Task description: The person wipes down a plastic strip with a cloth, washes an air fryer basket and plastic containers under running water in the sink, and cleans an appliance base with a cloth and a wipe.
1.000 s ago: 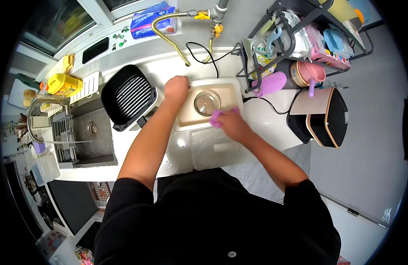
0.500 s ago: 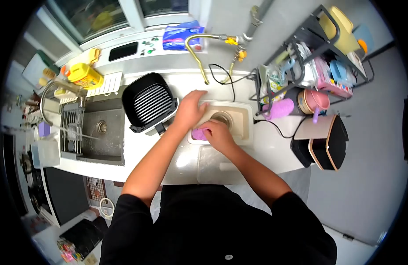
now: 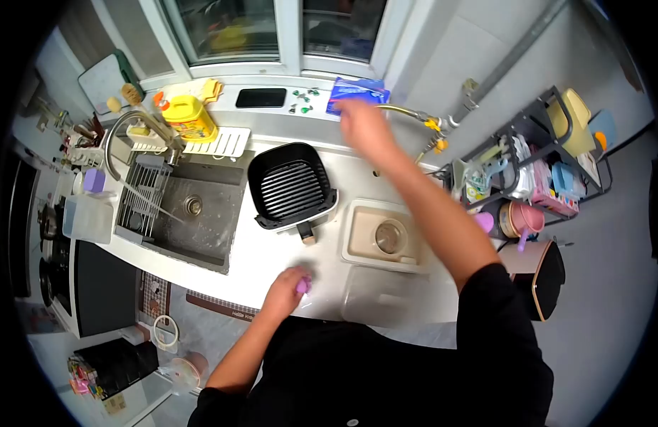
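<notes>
My left hand [image 3: 283, 293] is low over the front of the white counter, fingers closed around a small crumpled purple cloth [image 3: 304, 285]. Raised toward the windowsill, my right hand [image 3: 368, 128] is blurred, and its fingers overlap the blue plastic packet [image 3: 356, 91] and the end of the brass-coloured tap [image 3: 401, 109]. Between my arms sits a beige basin [image 3: 351, 238] with a round metallic or glass piece [image 3: 390, 236] in it. A clear lid [image 3: 371, 293] lies in front of the basin. The black ribbed air fryer basket [image 3: 292, 185] stands left of it, handle toward me.
A grey sink [image 3: 213, 238] with a running faucet [image 3: 112, 146] and wire rack [image 3: 144, 192] is at the left. Behind it stands a yellow bottle [image 3: 188, 117]; a phone [image 3: 261, 98] lies on the sill. A loaded black shelf [image 3: 517, 153] stands at the right.
My right hand has left the basin and risen toward the sill. My left hand has come down to the counter front and now holds the purple cloth. The view has shifted.
</notes>
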`<state>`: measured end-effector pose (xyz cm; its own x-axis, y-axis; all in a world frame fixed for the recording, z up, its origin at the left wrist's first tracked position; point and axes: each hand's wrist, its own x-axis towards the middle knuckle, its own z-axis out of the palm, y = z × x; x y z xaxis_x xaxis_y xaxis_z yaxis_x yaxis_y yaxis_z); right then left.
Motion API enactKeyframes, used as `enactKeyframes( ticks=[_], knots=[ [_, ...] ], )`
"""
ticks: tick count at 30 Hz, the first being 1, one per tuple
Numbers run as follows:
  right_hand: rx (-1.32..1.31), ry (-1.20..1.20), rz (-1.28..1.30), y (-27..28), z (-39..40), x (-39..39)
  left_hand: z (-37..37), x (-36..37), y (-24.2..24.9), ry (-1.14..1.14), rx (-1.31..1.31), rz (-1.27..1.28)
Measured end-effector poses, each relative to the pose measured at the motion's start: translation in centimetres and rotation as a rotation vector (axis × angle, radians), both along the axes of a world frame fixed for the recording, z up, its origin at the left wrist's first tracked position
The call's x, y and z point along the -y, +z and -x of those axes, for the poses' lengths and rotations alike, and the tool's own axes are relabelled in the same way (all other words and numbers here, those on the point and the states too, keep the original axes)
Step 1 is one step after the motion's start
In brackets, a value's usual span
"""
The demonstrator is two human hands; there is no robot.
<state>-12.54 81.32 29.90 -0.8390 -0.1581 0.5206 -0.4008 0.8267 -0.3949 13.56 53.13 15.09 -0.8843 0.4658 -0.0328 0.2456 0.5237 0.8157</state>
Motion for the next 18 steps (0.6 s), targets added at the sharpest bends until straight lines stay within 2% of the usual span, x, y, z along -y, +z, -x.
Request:
enactKeyframes(
  ticks=[3, 5, 8, 11, 12, 13, 18],
  knots=[
    [0.227, -0.284, -0.440, 4.2, 8.4, -0.9, -1.3, 0.4, -0.1, -0.039, 0.031, -0.043],
    [0.367, -0.386, -0.536, 3.5, 12.1, -1.5, -1.4, 1.2, 0.6, -0.093, 0.004, -0.011],
    [0.415, -0.448, -0.562, 0.6, 15.8, -2.2, -1.7, 3.6, 0.3, -0.088, 0.040, 0.013],
    [0.420, -0.429, -0.637, -0.5, 16.5, -2.1, -1.1, 6.5, 1.5, -0.042, 0.038, 0.010],
    [0.424, -0.402, -0.678, -0.7, 16.7, -1.7, -0.5, 8.1, 1.8, -0.033, 0.112, 0.049],
    [0.429, -0.404, -0.681, -0.6, 16.9, -1.5, -0.2, 9.2, 1.9, -0.027, 0.186, 0.088],
    [0.335, -0.408, -0.807, 2.4, 16.8, -2.0, 2.6, 11.8, 1.8, -0.072, 0.152, 0.028]
  ],
)
